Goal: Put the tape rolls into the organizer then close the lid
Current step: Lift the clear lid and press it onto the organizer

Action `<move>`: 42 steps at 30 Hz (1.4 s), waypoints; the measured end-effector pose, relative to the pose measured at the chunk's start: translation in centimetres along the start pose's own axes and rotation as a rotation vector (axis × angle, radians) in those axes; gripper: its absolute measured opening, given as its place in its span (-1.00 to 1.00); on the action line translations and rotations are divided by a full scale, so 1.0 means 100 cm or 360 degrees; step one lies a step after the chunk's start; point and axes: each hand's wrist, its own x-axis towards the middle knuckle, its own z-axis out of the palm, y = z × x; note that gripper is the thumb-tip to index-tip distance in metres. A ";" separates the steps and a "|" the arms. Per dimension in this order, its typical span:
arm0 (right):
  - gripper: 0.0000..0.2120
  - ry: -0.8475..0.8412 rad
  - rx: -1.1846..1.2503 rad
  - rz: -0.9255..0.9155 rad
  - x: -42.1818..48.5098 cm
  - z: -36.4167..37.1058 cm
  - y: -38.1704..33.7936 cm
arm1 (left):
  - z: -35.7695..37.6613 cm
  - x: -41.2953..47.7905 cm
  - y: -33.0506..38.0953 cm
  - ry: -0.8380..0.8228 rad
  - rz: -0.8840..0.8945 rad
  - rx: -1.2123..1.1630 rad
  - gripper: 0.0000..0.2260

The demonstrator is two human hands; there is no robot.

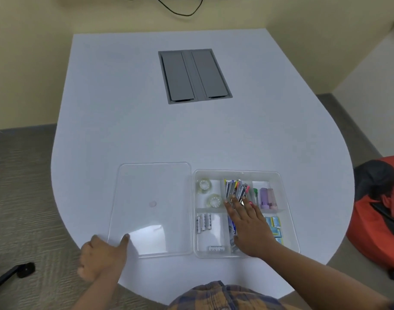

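Observation:
A clear plastic organizer point(281, 182) stands open on the white table, near the front edge. Two clear tape rolls lie in its back-left compartment, one point(205, 185) behind the other point(215, 200). The clear lid point(153, 198) lies flat on the table just left of the organizer. My left hand point(102, 256) is at the lid's near-left corner, with a fingertip resting on the lid's edge. My right hand point(247, 224) hovers flat over the organizer's middle compartments, fingers spread, holding nothing.
The organizer also holds several batteries point(204, 222), coloured pens point(236, 189), small tubes point(267, 198) and blue packets point(274, 227). A grey cable hatch point(195, 76) is set into the table farther back. A red and black bag point(379, 209) sits to the right.

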 end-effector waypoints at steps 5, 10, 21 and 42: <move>0.01 -0.0047 -0.0036 0.0109 -0.001 -0.004 -0.009 | -0.005 0.016 -0.002 -0.0192 0.0199 -0.0191 -0.29; 0.00 -0.0073 -0.0071 0.0151 -0.002 -0.008 -0.014 | -0.017 0.036 -0.015 -0.0414 0.0259 -0.0544 -0.38; -0.10 0.0079 0.0300 0.0039 -0.006 -0.011 -0.002 | -0.101 -0.033 0.004 -0.0405 0.0636 -0.1471 -0.87; -0.51 -0.0309 0.3588 0.0528 -0.071 -0.108 0.172 | -0.059 -0.250 0.114 0.0610 0.2597 -0.0281 -0.93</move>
